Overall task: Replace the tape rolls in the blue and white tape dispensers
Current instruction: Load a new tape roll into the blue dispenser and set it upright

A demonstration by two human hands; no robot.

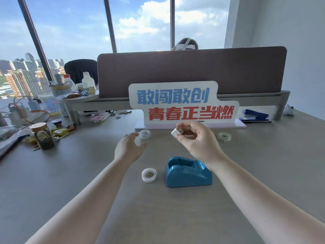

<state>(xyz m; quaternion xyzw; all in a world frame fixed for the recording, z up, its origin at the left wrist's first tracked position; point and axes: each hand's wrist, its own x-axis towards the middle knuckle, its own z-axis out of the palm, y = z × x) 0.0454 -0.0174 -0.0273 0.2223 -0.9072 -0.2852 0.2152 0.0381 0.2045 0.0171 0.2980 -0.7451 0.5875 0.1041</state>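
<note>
The blue tape dispenser (188, 171) stands on the grey desk with its roll slot empty. A clear tape roll (149, 175) lies flat just left of it. Two more rolls lie farther back: one with a printed core (145, 134) and a greenish one (224, 136). My right hand (197, 141) hovers above the dispenser and pinches a small white piece (176, 133) at the fingertips. My left hand (127, 148) is over the desk near the printed-core roll, its fingers curled round a blurred whitish object (138, 141); what that object is I cannot tell.
A white sign with blue and red characters (182, 104) stands behind the hands, with a brown partition (191, 71) beyond it. A blue stapler (255, 116) sits at the right. Jars, clips, wrappers and bottles crowd the left side (44, 136). A person sits behind the partition.
</note>
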